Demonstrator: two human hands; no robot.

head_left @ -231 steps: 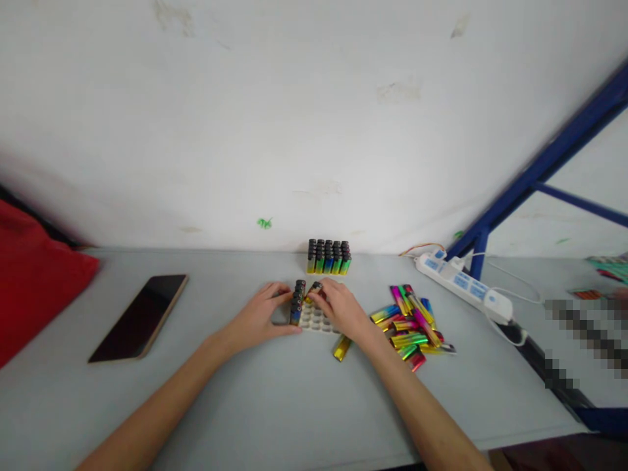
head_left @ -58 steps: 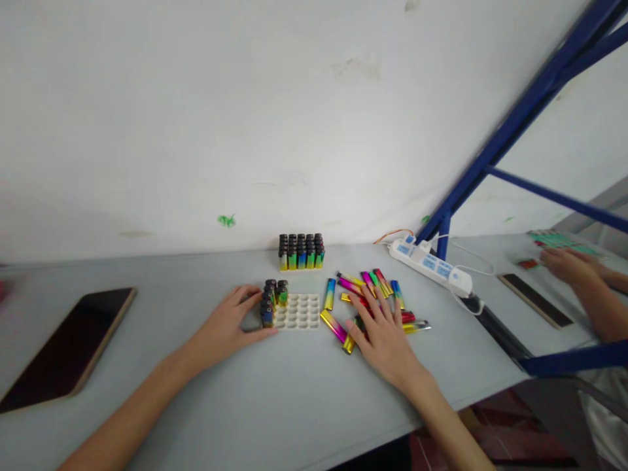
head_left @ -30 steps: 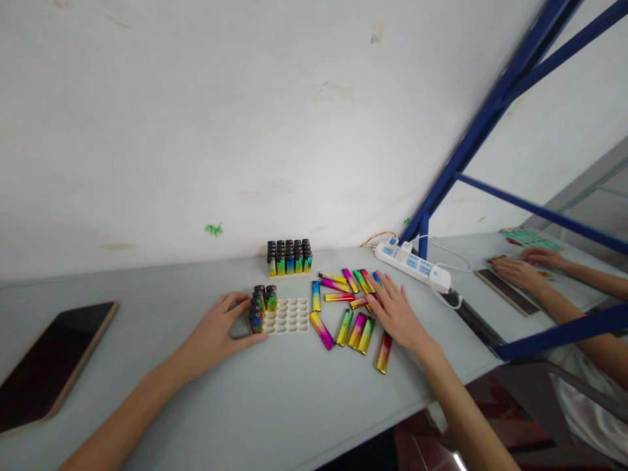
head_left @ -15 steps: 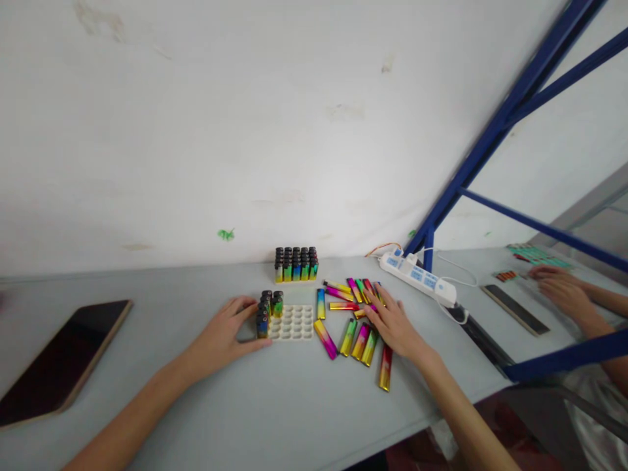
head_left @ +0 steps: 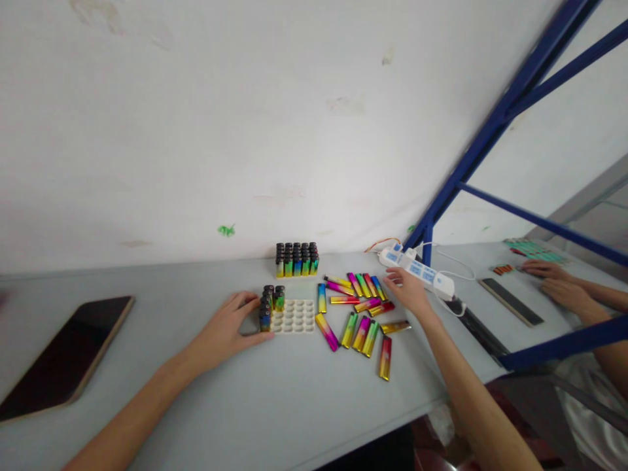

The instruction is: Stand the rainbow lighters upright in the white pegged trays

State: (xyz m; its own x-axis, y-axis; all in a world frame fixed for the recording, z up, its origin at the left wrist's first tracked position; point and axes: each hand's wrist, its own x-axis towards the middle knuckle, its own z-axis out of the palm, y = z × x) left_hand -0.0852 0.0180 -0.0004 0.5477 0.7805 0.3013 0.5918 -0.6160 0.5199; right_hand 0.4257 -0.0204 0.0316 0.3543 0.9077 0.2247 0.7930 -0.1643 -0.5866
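My left hand [head_left: 229,328] is curved round the left end of a white holed tray [head_left: 300,317], thumb along the front and fingers at the back. Several black-topped lighters [head_left: 266,309] stand upright in the left holes of this tray; the other visible holes hold nothing. My right hand [head_left: 408,289] hovers at the right edge of a loose spread of shiny multicoloured lighters, its fingers bent and apart, with nothing visible in them. Closest to its fingertips is a blue-and-yellow lighter [head_left: 379,288]. A red-and-gold lighter [head_left: 385,358] lies nearer the front.
A full tray of upright lighters [head_left: 297,260] stands by the wall. Behind my right hand lies a white power strip [head_left: 417,269] with cables. A blue metal frame [head_left: 471,154] rises at the right, with another person's hands [head_left: 554,281] beyond it. A phone [head_left: 63,356] lies left.
My right hand has lifted off the loose lighters and moved up and right, uncovering several of them. My left hand stays at the tray.
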